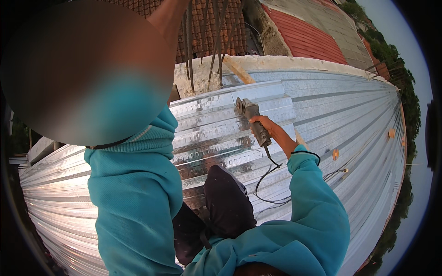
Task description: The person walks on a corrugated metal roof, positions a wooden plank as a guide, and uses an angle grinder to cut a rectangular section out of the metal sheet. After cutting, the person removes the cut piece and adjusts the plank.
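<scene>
My right hand grips the grey body of an angle grinder. The grinder's disc end is at the upper left, over a shiny ribbed metal sheet; whether the disc touches it, I cannot tell. A black power cord trails from the grinder's rear and loops down across the metal. My left arm, in a teal sleeve, is raised up the left side of the view. A large blurred patch covers that arm's upper part, and my left hand cannot be made out.
Ribbed metal decking spreads around me. Upright steel bars rise by a rough concrete edge, near a wooden plank. Small wooden blocks sit at the right. Beyond lie a red roof and a tiled roof.
</scene>
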`<state>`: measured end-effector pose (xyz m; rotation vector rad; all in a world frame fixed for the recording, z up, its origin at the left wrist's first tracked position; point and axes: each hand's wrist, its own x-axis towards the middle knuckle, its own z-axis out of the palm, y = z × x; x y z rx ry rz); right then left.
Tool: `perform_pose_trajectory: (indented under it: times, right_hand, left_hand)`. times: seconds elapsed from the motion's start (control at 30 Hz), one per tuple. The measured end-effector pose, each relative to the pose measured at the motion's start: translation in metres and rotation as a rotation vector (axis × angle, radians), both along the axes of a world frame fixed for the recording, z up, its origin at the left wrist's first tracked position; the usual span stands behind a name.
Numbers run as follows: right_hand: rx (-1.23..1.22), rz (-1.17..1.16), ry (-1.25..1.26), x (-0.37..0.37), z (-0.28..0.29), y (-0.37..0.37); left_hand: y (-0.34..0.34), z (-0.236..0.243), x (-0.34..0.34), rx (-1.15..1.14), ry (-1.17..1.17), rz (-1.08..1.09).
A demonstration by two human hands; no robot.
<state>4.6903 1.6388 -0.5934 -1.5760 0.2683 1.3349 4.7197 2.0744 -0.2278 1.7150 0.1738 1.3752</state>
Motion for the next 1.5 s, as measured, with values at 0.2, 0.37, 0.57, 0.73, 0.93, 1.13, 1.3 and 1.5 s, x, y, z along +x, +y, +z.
perform_pose_trajectory:
  times: [0.2, 0.37, 0.57, 0.73, 0.93, 1.13, 1.3, 1.5]
  right_hand:
    - [-0.02, 0.006, -0.05, 0.001, -0.001, 0.004]
    - [-0.035, 0.005, -0.049, 0.0, -0.002, 0.005]
    - [-0.056, 0.017, -0.071, -0.001, -0.004, 0.003]
    - [-0.08, 0.02, -0.108, -0.004, -0.005, 0.004]
    - [-0.053, 0.004, -0.092, -0.009, -0.008, 0.0]
    - [-0.06, -0.015, -0.103, -0.014, -0.005, -0.004]
    - [-0.038, -0.01, -0.112, -0.018, -0.007, -0.008]
    - [-0.054, -0.014, -0.109, -0.021, -0.01, -0.009]
  left_hand:
    - [0.004, 0.001, -0.001, 0.008, 0.006, -0.02]
    - [-0.002, 0.001, -0.005, -0.033, 0.05, -0.017]
    - [-0.005, 0.002, -0.007, -0.019, 0.053, 0.0]
    - [0.002, 0.002, -0.002, 0.017, 0.01, -0.006]
    - [0.0, 0.001, -0.001, 0.038, 0.018, 0.036]
    - [-0.003, 0.003, -0.005, -0.001, 0.086, 0.035]
    - [-0.001, 0.002, -0.005, 0.02, 0.068, 0.059]
    - [0.0, 0.003, -0.003, 0.006, 0.102, 0.071]
